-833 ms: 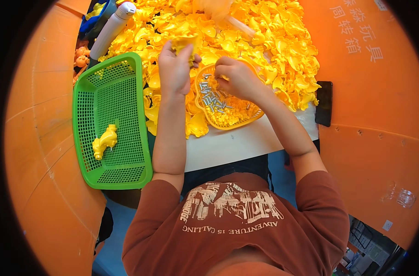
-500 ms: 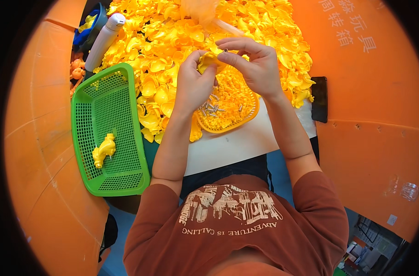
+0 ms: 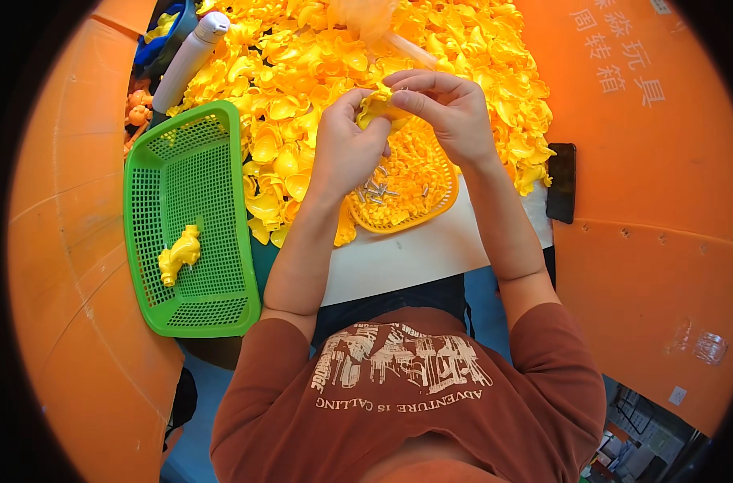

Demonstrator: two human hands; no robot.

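My left hand is closed on a yellow curved plastic shell, held above a yellow mesh basket. My right hand pinches a small metal pin between thumb and fingertips, at the shell's right edge. Most of the pin is hidden by the fingers, so I cannot tell whether it sits in the shell. Inside the basket, several silvery metal pins lie on small yellow plastic pieces. A large heap of yellow shells spreads around and behind both hands.
At the left stands a green mesh basket holding one yellow figure-like part. Behind it are a pale bottle and orange parts. A black phone-like slab rests by the right orange panel. A translucent bag lies on the heap.
The right fingertips have brought the metal pin against the shell's edge, where it is now mostly covered. The left hand still grips the shell, slightly turned. The whole view has shifted a little.
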